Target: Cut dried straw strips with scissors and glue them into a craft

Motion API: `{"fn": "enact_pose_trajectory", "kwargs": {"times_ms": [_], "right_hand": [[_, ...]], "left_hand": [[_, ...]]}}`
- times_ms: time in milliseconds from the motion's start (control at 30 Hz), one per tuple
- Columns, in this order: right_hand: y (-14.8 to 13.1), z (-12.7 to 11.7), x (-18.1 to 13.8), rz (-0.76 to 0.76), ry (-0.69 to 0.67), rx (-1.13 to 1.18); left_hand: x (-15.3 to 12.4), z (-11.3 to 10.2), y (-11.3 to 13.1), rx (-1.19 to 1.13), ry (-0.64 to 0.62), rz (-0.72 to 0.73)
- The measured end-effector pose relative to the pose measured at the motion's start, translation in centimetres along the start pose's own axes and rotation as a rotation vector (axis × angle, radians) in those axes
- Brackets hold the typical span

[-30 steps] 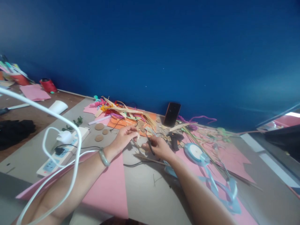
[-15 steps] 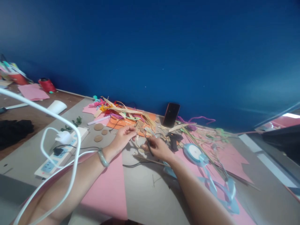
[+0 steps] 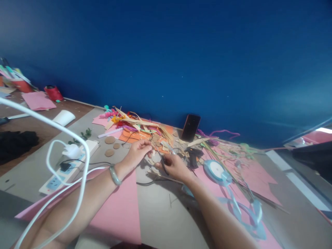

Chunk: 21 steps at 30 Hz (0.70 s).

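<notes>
The right hand point(image 3: 175, 167) is closed on a slim black hand tool point(image 3: 164, 165), apparently scissors, long axis running from five to eleven o'clock, upper end towards the left hand point(image 3: 140, 151). The left, apart at the right's ten o'clock, shows bunched fingertips; any object pinched cannot be determined. At its nine o'clock lie flat round brown discs point(image 3: 109, 140).

I'm in a craft corner, whether home or workshop I can't tell: my worktop point(image 3: 166, 214), beside a blue wall point(image 3: 166, 52), carries pink paper point(image 3: 116, 214), blue ribbon point(image 3: 223, 177) and brown discs point(image 3: 109, 153), with pens point(image 3: 12, 73) nearby.
</notes>
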State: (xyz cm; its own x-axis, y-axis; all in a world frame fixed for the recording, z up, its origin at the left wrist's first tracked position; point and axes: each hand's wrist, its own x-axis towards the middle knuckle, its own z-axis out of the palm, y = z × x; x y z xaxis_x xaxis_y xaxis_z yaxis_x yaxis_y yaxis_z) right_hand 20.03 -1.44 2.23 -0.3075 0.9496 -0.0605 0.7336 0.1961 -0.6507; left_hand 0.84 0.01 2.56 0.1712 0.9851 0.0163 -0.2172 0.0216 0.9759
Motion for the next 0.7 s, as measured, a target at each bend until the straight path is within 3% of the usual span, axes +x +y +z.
{"fn": "enact_pose_trajectory", "kwargs": {"times_ms": [700], "right_hand": [[0.45,0.57,0.23,-0.015,-0.078,0.274]], "left_hand": [[-0.13,-0.07,-0.04,0.056,-0.007,0.022]]}}
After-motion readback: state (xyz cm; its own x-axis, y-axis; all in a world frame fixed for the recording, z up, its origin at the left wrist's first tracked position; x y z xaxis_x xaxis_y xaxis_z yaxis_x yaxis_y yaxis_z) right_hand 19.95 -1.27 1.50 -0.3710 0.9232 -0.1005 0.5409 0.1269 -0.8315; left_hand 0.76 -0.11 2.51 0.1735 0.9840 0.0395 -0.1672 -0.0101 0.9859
